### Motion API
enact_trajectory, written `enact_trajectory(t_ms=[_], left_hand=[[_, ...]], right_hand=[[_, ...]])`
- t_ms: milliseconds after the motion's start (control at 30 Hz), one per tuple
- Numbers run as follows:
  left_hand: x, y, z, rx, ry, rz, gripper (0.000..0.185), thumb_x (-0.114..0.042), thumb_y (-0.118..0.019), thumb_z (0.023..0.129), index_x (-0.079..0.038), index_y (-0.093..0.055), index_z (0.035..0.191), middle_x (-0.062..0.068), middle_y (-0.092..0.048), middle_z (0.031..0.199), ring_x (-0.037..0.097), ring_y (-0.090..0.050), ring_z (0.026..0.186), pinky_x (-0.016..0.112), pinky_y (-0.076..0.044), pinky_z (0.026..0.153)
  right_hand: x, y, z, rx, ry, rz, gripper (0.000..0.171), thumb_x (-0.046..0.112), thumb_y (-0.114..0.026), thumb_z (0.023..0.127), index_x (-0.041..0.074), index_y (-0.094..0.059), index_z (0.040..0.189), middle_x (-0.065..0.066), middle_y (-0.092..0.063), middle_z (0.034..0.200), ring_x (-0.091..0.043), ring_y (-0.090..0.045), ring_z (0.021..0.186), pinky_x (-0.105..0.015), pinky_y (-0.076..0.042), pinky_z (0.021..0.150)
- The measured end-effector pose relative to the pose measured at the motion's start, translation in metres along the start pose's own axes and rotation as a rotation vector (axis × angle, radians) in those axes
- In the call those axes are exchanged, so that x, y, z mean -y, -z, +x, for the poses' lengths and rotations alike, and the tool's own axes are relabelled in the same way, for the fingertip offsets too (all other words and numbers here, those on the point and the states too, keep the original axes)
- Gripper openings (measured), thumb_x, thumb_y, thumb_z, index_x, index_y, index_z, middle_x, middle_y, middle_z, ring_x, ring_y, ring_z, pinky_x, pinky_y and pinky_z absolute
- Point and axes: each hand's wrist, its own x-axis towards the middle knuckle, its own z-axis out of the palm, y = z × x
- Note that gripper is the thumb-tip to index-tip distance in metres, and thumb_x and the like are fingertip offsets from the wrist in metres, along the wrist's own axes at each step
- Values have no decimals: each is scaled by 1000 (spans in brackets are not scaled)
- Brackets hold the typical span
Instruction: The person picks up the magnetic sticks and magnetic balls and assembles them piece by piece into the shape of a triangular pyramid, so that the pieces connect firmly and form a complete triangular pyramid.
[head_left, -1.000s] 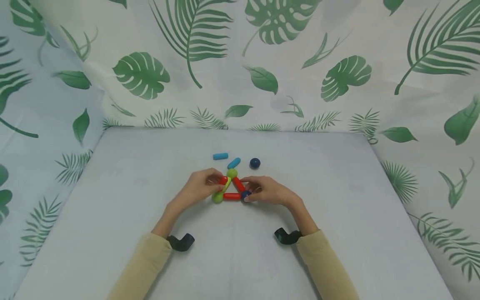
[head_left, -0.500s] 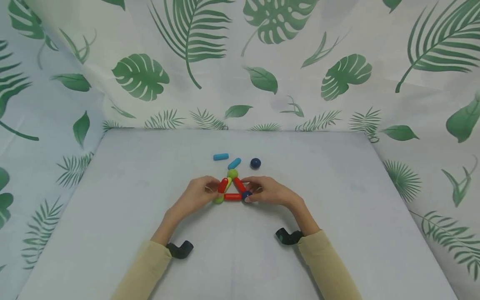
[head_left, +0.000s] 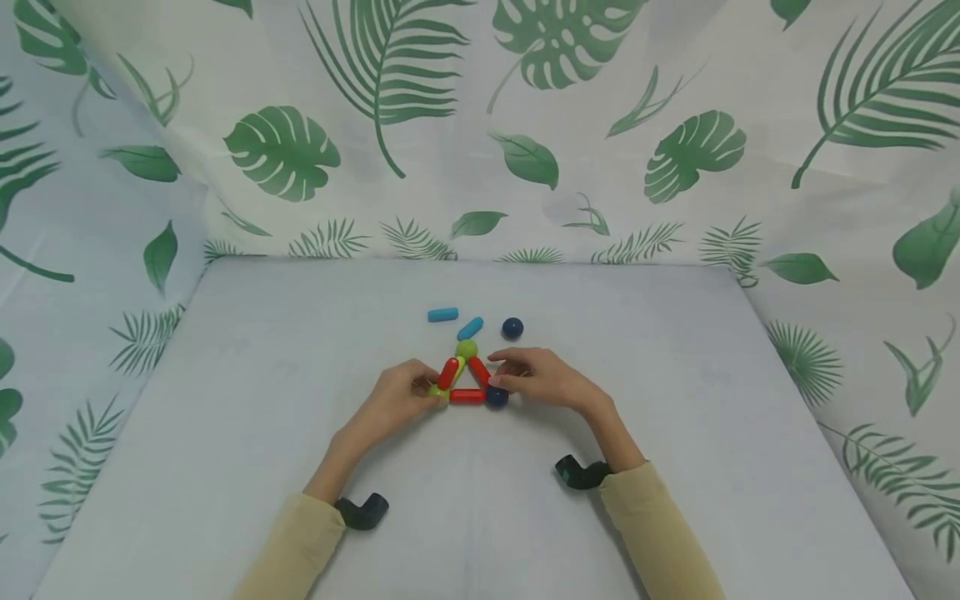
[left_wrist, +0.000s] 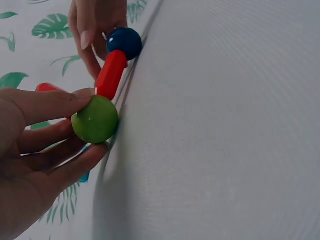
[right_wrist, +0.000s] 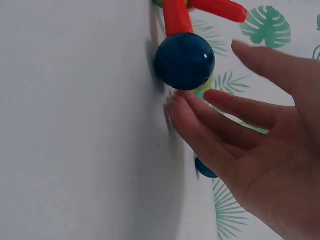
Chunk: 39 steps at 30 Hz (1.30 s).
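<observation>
pinching the near-left green ball [left_wrist: 96, 120] between thumb and fingers, the left hand [head_left: 401, 392] is bracing one corner of a triangle of rods and balls [head_left: 467, 396]. the triangle is lying about midway between the left and right edges of the table [head_left: 465, 500]; two light-blue rods [head_left: 442, 314] and a loose dark blue ball [head_left: 512, 328] are lying between it and the far edge. a slanting red rod [head_left: 448, 372] is rising from the pinched corner. the right hand [head_left: 540, 375] is holding its grip spread beside the dark blue corner ball [right_wrist: 184, 62], thumb apart from it; whether the fingers are touching it, i'm not able to tell. doing this well, i'm thinking, is a matter of pinching low and evenly, so that nothing is twisting, and bracing the opposite corner lightly, without nudging the rising rod.
</observation>
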Motion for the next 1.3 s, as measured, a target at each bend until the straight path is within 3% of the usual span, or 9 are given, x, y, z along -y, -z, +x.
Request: enact_trajectory(t_ms=[200,567,733,900,1133,1300], left_hand=[[2,-2,0,-13,-13,-3,32,-10,-83,85,-3,-72,115,5,-70,103,18,-66,93,35,-60,87],[2,-1,-1,-23,-39,-4,32,-9,-83,85,-3,-71,114,5,-70,104,18,-66,92,35,-60,87],[4,0,-1,-19,-34,-12,31,-9,-82,86,-4,-70,115,5,-70,105,17,-65,93,35,-59,87],[7,-2,0,-12,-57,-25,30,-10,-81,87,-4,-70,114,5,-70,106,18,-65,94,35,-59,88],[7,-2,-1,-15,-67,-31,30,-9,-82,87,-4,-70,114,5,-69,107,18,-66,95,36,-59,88],[5,-1,-2,-5,-55,-20,32,-10,-81,87,-5,-69,117,5,-69,109,18,-66,96,36,-59,89]], right_hand=[[3,7,7,-147,81,-73,35,15,-70,98,5,-67,132,-5,-74,104,-18,-68,95,-40,-60,94],[9,21,32,-286,169,-111,26,7,-69,97,1,-71,122,-13,-74,115,-25,-70,103,-43,-60,95],[12,26,46,-274,169,-156,24,6,-70,96,3,-73,119,-11,-74,116,-27,-69,105,-42,-60,95],[15,29,59,-239,169,-220,24,4,-68,96,6,-74,119,-11,-74,121,-32,-65,116,-48,-55,102],[16,26,78,-137,141,-276,27,1,-64,95,7,-74,120,-11,-71,127,-32,-59,128,-51,-44,114],[14,21,87,-83,157,-297,31,-2,-64,94,6,-73,122,-11,-71,128,-31,-59,129,-50,-44,116]])
